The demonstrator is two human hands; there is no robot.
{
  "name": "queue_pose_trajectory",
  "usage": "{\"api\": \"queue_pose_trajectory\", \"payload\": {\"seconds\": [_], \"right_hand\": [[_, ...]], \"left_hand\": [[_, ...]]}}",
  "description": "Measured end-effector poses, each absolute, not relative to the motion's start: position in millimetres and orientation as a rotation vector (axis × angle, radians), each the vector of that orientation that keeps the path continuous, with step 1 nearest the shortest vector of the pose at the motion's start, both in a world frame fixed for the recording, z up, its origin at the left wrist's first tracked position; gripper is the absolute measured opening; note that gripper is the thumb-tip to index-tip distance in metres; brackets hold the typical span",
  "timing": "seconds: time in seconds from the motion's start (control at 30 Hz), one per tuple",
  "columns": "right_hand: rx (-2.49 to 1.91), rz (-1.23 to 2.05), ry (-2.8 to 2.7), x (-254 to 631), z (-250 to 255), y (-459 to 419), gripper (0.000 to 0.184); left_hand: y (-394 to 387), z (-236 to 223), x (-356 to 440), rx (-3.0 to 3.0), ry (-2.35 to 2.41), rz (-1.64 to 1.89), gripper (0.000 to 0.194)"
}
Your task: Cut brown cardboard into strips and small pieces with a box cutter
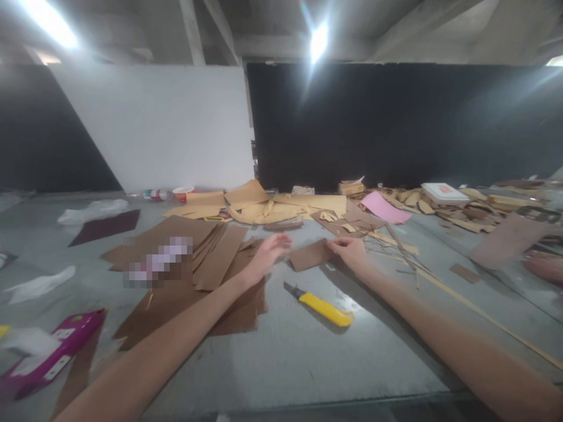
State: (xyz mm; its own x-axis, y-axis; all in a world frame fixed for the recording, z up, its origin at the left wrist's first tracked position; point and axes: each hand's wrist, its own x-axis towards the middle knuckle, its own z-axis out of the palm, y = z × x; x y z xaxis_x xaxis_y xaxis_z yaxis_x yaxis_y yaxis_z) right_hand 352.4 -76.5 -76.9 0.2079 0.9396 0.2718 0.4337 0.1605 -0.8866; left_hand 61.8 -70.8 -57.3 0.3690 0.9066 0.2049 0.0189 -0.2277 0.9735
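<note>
A small, flat, brown rectangular piece of thin card or leather-like sheet (308, 255) sits just right of the frame's centre; which material it is, I cannot tell. It looks light, fairly stiff for its thinness and matt, so it should slip little in the fingers and not break easily, though a hard pinch might crease a corner. The best hold is probably a light thumb-and-finger pinch on a short edge, with a second hand steadying the opposite edge.

The bare right hand (352, 253) has its fingertips closed on the piece's right end. The bare left hand (270, 253), near its left end, has its fingers loosely extended, grasping nothing.

Below the piece, in the lower centre, a yellow plastic utility knife (326, 308) lies with its dark blade out, pointing to the upper left; it is best lifted by the handle.

Left of centre, a loose pile of brown flat sheets (226, 258) spreads over the grey tabletop (290, 363). Farther out, tan sheet offcuts (308, 205) lie above the hands, and a pink flat sheet (385, 208) lies right of them.
</note>
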Motion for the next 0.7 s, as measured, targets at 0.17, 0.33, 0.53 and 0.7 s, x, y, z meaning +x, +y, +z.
{"api": "queue_pose_trajectory", "payload": {"seconds": [0.17, 0.33, 0.53, 0.7], "right_hand": [[-1.448, 0.549, -1.451, 351.0, -90.0, -62.3, 0.03], [-1.418, 0.483, -1.584, 345.9, -93.4, -64.2, 0.028], [-1.039, 0.003, -2.108, 355.4, -91.0, -66.4, 0.029], [-0.687, -0.439, -2.512, 365.1, -83.2, -68.7, 0.034]], "left_hand": [[-76.6, -60.5, 57.0, 2.469, 0.934, 0.938, 0.049], [-83.0, -67.6, 62.0, 2.78, 0.892, 0.599, 0.054], [-78.9, -67.7, 61.4, 2.803, 0.955, 0.452, 0.059], [-76.0, -69.4, 59.2, 2.8, 0.961, 0.416, 0.064]]}}
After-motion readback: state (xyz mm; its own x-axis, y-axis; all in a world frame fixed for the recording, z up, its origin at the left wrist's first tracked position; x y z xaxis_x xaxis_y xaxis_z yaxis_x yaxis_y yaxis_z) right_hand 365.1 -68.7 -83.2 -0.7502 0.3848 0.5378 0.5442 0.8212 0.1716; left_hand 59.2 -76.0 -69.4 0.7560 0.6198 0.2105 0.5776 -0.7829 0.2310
